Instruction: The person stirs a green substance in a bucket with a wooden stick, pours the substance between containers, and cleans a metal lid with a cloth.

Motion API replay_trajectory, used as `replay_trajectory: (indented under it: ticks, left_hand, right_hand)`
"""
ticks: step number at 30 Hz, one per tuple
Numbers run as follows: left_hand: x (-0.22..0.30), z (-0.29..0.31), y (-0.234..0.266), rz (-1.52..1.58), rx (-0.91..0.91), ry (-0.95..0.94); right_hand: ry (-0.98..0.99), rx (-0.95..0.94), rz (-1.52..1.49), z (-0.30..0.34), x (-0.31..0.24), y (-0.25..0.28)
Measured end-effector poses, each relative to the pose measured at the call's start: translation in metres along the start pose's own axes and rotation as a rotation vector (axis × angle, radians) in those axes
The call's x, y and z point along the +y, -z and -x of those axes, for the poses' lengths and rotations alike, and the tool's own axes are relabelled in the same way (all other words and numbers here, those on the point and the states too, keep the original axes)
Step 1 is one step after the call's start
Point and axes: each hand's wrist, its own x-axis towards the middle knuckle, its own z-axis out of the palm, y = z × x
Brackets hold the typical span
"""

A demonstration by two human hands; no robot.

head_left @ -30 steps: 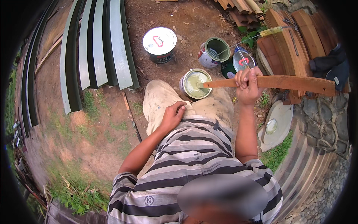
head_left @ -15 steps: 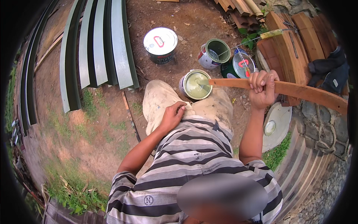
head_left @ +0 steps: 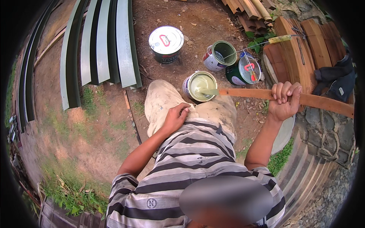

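My right hand (head_left: 284, 102) is closed around a long reddish-brown wooden slat (head_left: 243, 93). The slat's green paint-coated end reaches over an open paint can (head_left: 185, 88) between my knees, which holds pale green paint (head_left: 200, 80). Whether the tip touches the paint is hard to tell. My left hand (head_left: 176, 118) lies relaxed on my lap, fingers partly extended over the beige trousers (head_left: 161, 100), with nothing seen in it.
Ahead stand a white-lidded can (head_left: 165, 36), an open green-lined can (head_left: 223, 53) with a yellow-handled rod (head_left: 279, 39) across it, and a green can (head_left: 235, 74). Metal channels (head_left: 126, 49) lie left. Timber (head_left: 296, 57) and dark cloth (head_left: 334, 78) are at right.
My right hand has moved right and slightly down with the slat, drawing its end back so more of the paint-coated tip shows. My left hand stays in place.
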Motion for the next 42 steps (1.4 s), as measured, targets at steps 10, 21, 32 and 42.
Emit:
replay_trajectory:
  ticks: [10, 21, 32, 42]
  left_hand:
    - [-0.006, -0.003, -0.004, 0.035, -0.012, -0.004]
    - [0.003, -0.002, -0.001, 0.065, -0.031, 0.065]
    - [0.003, -0.003, -0.001, 0.041, -0.028, 0.036]
    - [0.004, -0.002, -0.002, 0.063, -0.014, 0.058]
  right_hand:
    - [0.087, -0.062, -0.017, -0.017, -0.095, -0.012]
    - [0.164, -0.164, -0.029, -0.025, -0.153, -0.002]
    - [0.216, -0.233, -0.020, -0.036, -0.196, 0.011]
    - [0.211, -0.263, -0.010, -0.038, -0.218, 0.019]
